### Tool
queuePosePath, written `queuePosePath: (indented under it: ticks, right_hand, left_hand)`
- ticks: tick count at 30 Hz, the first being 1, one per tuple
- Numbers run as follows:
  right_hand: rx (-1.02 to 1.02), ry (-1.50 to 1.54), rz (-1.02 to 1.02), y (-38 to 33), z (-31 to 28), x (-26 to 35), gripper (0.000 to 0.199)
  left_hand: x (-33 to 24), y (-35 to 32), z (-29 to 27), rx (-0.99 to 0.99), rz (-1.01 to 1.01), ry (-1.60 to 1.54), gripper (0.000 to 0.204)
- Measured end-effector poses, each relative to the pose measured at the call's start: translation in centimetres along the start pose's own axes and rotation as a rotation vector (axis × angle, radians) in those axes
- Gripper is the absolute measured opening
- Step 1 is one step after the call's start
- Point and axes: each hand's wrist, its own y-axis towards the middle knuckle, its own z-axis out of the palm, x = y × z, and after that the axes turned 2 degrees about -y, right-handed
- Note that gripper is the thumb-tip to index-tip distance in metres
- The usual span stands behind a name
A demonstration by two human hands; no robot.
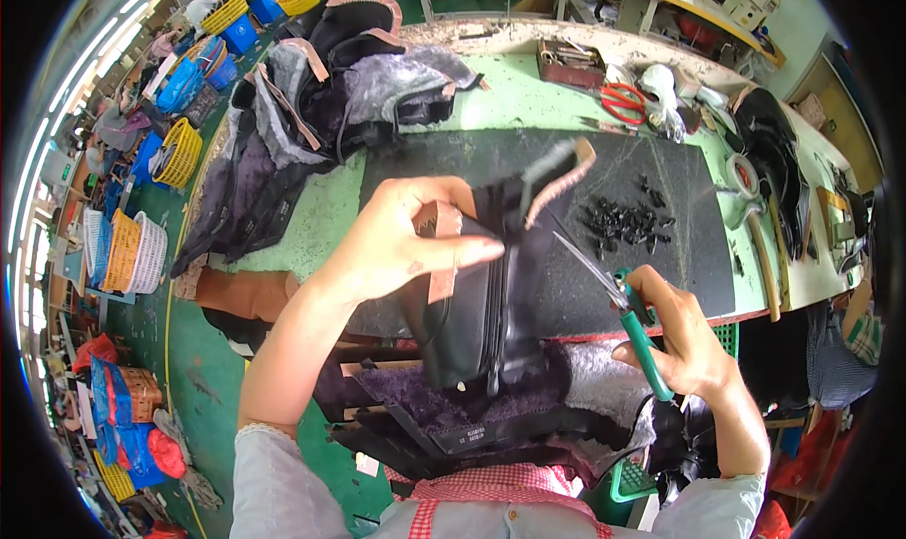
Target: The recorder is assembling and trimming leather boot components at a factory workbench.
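One boot upper (481,312), one pliers (613,298), two hands (396,242)

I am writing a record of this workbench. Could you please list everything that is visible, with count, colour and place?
boot upper: one, black, held above the mat
pliers: one, green handles, beside the upper
black mat: one, on the green table
small clips: a pile, black, on the mat
scissors: one, red, far table edge
fur-lined uppers: a heap, black and grey, table's left
baskets: several, yellow and blue, floor left
left hand: grips the upper
right hand: holds the pliers

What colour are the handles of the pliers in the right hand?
Green handles, seen in the head view.
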Motion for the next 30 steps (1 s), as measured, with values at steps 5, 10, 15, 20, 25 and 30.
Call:
queuePosePath:
  ticks: [5,10,15,20,25,30]
  right_hand:
    - [0.048,0.012,0.002,1.3,-0.7,0.4,0.051]
    - [0.1,-0.054,-0.138,1.5,-1.6,0.5,0.05]
    - [0.136,-0.084,-0.119,1.3,-1.8,0.7,0.048]
    - [0.193,0.023,-0.125,1.3,-1.6,0.3,0.046]
    - [0.236,0.284,-0.148,0.7,0.1,-0.3,0.038]
    - [-0.011,0.363,-0.111,-1.2,0.9,-2.6,0.031]
  left_hand:
    - [-3.5,-0.7,0.4,0.155,-0.122,0.054,0.021]
    - [-4.3,-0.4,0.7,0.26,-0.233,0.047,0.028]
    - [-3.9,-0.3,1.4,0.238,-0.257,-0.025,0.047]
    - [-3.3,-0.2,1.8,0.254,-0.292,-0.146,0.055]
    - [-3.4,-0.4,2.0,0.256,-0.259,-0.094,0.056]
    - [-5.3,-0.5,1.2,0.005,-0.1,0.154,0.051]
